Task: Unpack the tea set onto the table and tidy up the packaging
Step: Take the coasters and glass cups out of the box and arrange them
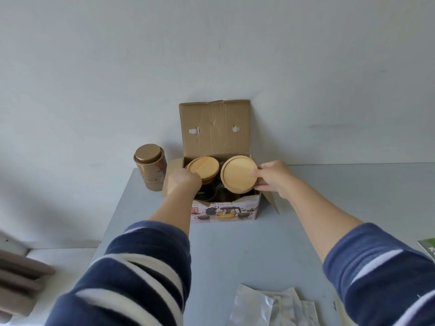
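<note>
An open cardboard tea-set box (223, 211) stands at the far side of the grey table (235, 250), its lid flap up against the wall. My right hand (273, 176) grips the edge of a round wooden coaster (239, 174), held tilted over the box's right half. My left hand (183, 182) reaches into the box's left side and closes around a stack of wooden coasters (201, 167). Dark glass pieces lie deeper inside the box, mostly hidden.
A bronze tea tin (150, 167) stands left of the box, close to my left hand. Silvery foil pouches (270, 307) lie at the table's near edge. A green leaflet (427, 249) pokes in at the right. The table's left edge drops to a radiator.
</note>
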Motion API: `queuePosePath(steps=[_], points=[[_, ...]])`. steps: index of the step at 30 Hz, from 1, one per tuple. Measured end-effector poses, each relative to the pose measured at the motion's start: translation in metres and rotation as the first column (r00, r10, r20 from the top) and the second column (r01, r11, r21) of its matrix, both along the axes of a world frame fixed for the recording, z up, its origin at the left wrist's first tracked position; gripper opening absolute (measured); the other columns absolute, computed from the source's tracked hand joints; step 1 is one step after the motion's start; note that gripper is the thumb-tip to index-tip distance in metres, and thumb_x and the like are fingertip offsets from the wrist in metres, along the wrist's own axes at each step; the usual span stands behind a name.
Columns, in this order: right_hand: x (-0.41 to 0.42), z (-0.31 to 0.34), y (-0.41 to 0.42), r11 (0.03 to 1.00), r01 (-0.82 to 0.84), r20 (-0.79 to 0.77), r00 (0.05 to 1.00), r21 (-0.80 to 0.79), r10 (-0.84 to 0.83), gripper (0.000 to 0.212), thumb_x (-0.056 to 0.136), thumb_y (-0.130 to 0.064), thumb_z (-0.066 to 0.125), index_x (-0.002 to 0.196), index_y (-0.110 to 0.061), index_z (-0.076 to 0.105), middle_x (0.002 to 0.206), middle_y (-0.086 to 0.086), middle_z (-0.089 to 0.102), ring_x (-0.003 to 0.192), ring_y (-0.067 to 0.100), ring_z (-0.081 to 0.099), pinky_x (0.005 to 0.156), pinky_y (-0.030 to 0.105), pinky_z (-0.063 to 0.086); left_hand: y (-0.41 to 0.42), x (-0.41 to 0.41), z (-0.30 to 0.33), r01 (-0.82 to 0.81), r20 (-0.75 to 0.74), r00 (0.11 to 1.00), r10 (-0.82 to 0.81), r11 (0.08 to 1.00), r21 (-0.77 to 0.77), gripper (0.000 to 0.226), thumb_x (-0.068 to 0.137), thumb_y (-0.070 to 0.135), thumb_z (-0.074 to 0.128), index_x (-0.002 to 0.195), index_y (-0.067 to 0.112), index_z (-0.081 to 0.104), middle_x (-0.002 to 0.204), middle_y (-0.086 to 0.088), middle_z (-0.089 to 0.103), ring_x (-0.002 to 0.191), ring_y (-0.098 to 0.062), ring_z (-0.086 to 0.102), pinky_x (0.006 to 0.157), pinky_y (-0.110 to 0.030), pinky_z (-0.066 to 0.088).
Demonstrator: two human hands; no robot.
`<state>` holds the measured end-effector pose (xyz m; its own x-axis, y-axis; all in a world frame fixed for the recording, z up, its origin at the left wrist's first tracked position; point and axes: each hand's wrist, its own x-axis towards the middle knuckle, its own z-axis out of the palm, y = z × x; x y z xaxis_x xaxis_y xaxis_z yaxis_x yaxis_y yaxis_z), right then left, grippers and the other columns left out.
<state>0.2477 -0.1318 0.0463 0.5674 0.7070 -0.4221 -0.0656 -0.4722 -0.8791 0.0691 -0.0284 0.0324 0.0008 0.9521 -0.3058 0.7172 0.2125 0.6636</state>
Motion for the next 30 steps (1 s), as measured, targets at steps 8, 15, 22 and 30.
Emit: queuePosePath(steps=[8,15,22,30], points=[[0.000,-0.020,-0.001,0.987,0.139,-0.246,0.963,0.085,-0.115,0.043,0.085,-0.002,0.065,0.126,0.002,0.052,0.109,0.018,0.062,0.089,0.028,0.066,0.070,0.035,0.058,0.008,0.008,-0.008,-0.026,0.091,0.995,0.028,0.999,-0.020,0.016,0.090,0.024,0.057,0.097,0.015,0.046,0.098,-0.010,0.063,0.090,-0.026,0.067,0.085,-0.040,0.056],[-0.005,-0.026,-0.002,0.969,0.196,-0.240,0.958,0.150,-0.157,0.036,0.087,-0.003,0.064,0.122,-0.006,0.059,0.106,0.013,0.064,0.087,0.028,0.068,0.065,0.031,0.059,0.009,0.012,-0.014,-0.229,0.286,0.925,0.249,0.968,-0.103,0.027,0.081,0.026,0.067,0.071,0.016,0.045,0.077,-0.008,0.058,0.081,-0.026,0.063,0.082,-0.041,0.057],[-0.012,-0.026,-0.008,0.926,0.331,-0.332,0.907,0.181,-0.260,0.035,0.086,-0.001,0.063,0.121,-0.005,0.060,0.113,0.018,0.064,0.091,0.031,0.066,0.061,0.032,0.058,0.016,-0.009,-0.009,-0.257,0.554,0.745,0.370,0.927,-0.274,0.028,0.082,0.017,0.068,0.100,0.008,0.048,0.085,-0.008,0.058,0.075,-0.023,0.060,0.082,-0.041,0.057],[0.013,-0.007,-0.024,0.894,0.398,-0.397,0.869,0.205,-0.295,0.035,0.087,0.000,0.062,0.121,-0.003,0.058,0.120,0.021,0.061,0.100,0.033,0.064,0.070,0.039,0.057,0.003,-0.001,0.014,-0.272,0.587,0.742,0.323,0.946,-0.175,0.028,0.081,0.026,0.070,0.094,0.006,0.056,0.075,-0.005,0.063,0.079,-0.024,0.064,0.089,-0.041,0.055]])
